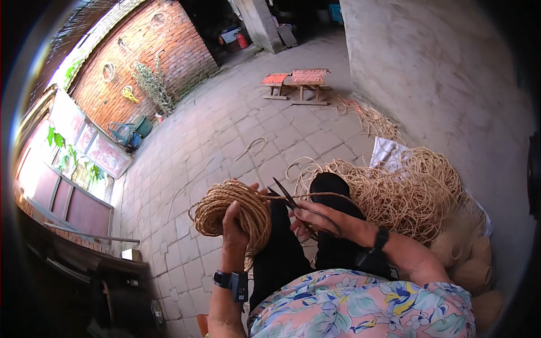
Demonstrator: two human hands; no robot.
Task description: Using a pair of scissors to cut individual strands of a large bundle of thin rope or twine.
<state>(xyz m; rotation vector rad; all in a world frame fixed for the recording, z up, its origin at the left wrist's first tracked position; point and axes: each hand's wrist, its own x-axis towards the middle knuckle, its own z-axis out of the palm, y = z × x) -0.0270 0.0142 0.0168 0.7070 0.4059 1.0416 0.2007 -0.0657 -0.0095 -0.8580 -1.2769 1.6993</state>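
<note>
My left hand [233, 230] is wrapped round a thick wound coil of tan straw rope [236, 205], held up in front of my left knee. From the coil a single rope strand [333, 195] stretches rightward over my lap, passing by the scissors' blades. Black scissors [285, 191] are gripped in my right hand [318, 216], blades apart and pointing up and left, close to the strand. Whether the strand lies between the blades I cannot tell. To the right of my knees spreads a large loose heap of the same rope [389, 197].
A white cloth [387, 153] lies partly in the heap, beside the plaster wall [439, 73]. Two low wooden stools with red woven seats [309, 75] stand ahead on the paved floor [197, 163]. Stray rope pieces [252, 146] lie around. Tan rounded objects [476, 265] sit at my right.
</note>
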